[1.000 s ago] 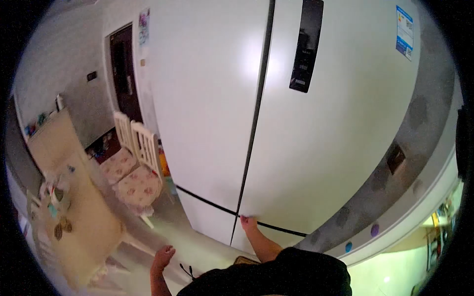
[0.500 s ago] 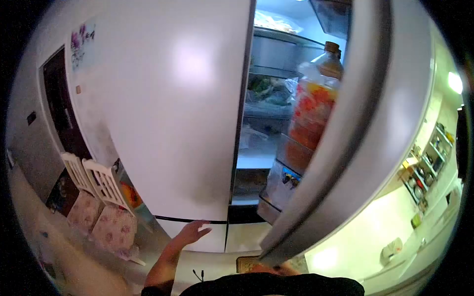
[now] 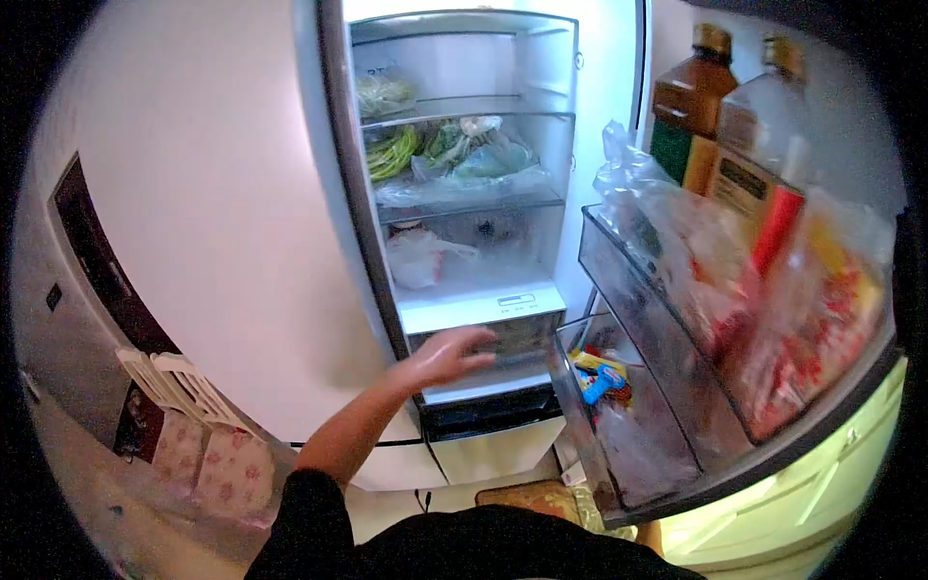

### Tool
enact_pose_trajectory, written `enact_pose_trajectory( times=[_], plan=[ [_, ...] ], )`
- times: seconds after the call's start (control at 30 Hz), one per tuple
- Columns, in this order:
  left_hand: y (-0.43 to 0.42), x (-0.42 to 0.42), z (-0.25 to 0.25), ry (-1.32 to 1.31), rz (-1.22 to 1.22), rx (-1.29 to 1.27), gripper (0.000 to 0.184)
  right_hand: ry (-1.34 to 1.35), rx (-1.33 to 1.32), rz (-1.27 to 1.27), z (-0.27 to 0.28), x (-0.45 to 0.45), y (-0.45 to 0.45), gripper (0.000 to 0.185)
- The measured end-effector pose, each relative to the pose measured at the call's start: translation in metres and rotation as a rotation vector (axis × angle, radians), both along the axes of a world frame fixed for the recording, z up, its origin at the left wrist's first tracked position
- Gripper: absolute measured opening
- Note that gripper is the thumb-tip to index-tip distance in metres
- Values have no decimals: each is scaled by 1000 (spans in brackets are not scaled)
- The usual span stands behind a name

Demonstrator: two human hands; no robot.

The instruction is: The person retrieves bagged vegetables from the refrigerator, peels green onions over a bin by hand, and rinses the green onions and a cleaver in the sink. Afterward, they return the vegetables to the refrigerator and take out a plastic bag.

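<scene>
My left hand [image 3: 449, 356] reaches out before the open fridge [image 3: 530, 307], level with its lower drawer [image 3: 532, 333]. Its fingers are stretched apart and nothing is in them. Of my right arm only a patch of skin [image 3: 650, 536] shows under the bottom edge of the fridge door [image 3: 667, 507]; the fingers are hidden. Inside the fridge, a white plastic bag [image 3: 416, 259] sits on the lower shelf. Green vegetables [image 3: 393, 153] and bagged greens [image 3: 493, 158] lie in the compartment above it.
The open door's racks carry a brown bottle [image 3: 688, 92], a clear bottle [image 3: 764, 106], plastic bags with red print [image 3: 822, 329] and small colourful packets [image 3: 601, 379]. White chairs [image 3: 227, 474] with flowered seats stand at left. A patterned mat [image 3: 522, 498] lies on the floor below.
The fridge door has swung wider to the right, baring the shelves and door racks. My left hand has moved up and right, from the lower front to before the opening.
</scene>
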State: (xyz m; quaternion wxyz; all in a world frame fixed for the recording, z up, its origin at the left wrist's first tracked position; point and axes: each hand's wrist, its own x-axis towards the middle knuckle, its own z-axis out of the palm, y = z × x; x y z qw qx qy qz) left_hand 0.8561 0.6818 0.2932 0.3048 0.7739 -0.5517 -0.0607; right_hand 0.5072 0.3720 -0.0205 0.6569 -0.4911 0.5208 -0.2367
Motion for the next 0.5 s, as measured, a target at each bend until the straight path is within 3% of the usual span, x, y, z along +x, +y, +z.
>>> enact_pose_trajectory(
  times=[0.2,0.33,0.4,0.5],
  plan=[
    [-78,56,36,-121,110,-110,45,11,-7,53,12,38,-33,17],
    [-119,101,57,-383,213,-272,47,12,7,83,13,55,-34,17],
    [-134,114,82,-353,350,-274,51,15,14,99,10,64,-33,17],
    [-152,158,101,-563,605,-320,51,16,29,124,7,77,-35,17]
  ],
)
